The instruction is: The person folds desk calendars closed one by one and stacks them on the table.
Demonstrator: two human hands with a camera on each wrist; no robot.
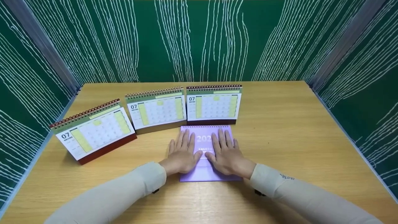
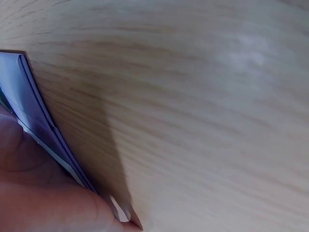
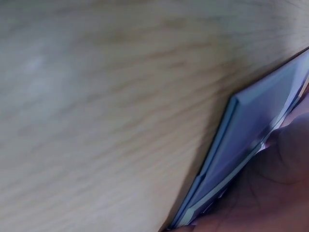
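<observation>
A purple spiral-bound desk calendar (image 1: pixel 203 174) lies flat on the table in the head view, its coil along the far edge. My left hand (image 1: pixel 183 152) rests palm down on its left half, fingers straight and pointing away from me. On the right half lies my right hand (image 1: pixel 228 154), also flat with straight fingers. The thumbs come close together over the middle, and the hands cover part of the printed cover. In the left wrist view the purple calendar's edge (image 2: pixel 36 92) shows beside my palm. The right wrist view has the calendar's corner (image 3: pixel 256 111) by my other palm.
Three desk calendars stand open as tents behind and to the left: a red-based one (image 1: pixel 102 133) at the far left, a brown-based one (image 1: pixel 158 109) in the middle, and a dark-red-based one (image 1: pixel 214 105) just behind the purple calendar. Green walls with white lines (image 1: pixel 199 40) enclose the wooden table (image 1: pixel 295 133).
</observation>
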